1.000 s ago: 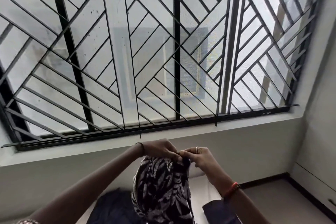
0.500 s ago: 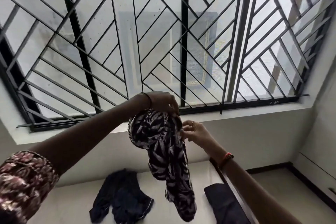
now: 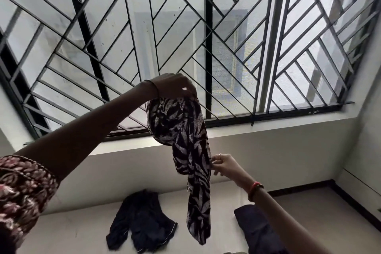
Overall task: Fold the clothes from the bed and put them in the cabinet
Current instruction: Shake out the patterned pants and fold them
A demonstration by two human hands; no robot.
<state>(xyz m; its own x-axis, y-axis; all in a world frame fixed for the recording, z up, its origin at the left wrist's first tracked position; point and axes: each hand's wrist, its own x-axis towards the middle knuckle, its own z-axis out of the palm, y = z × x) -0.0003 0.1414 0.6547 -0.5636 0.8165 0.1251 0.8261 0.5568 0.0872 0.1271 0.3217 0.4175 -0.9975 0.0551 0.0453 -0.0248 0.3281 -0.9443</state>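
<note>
Above the white bed [image 3: 86, 231], the left hand [image 3: 175, 86] grips the bunched top of a dark leaf-print garment [image 3: 185, 140] hanging lengthwise straight down, while the right hand [image 3: 223, 164] pinches its edge midway, lower and nearer the dangling end.

left hand [image 3: 175, 86] holds up a leaf-print garment [image 3: 189, 150], right hand [image 3: 223, 165] pinching its edge above the bed [image 3: 82, 231]

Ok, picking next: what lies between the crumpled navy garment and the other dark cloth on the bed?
Head view: bare pale bed sheet, with the held leaf-print garment's tail hanging across the gap.
</note>
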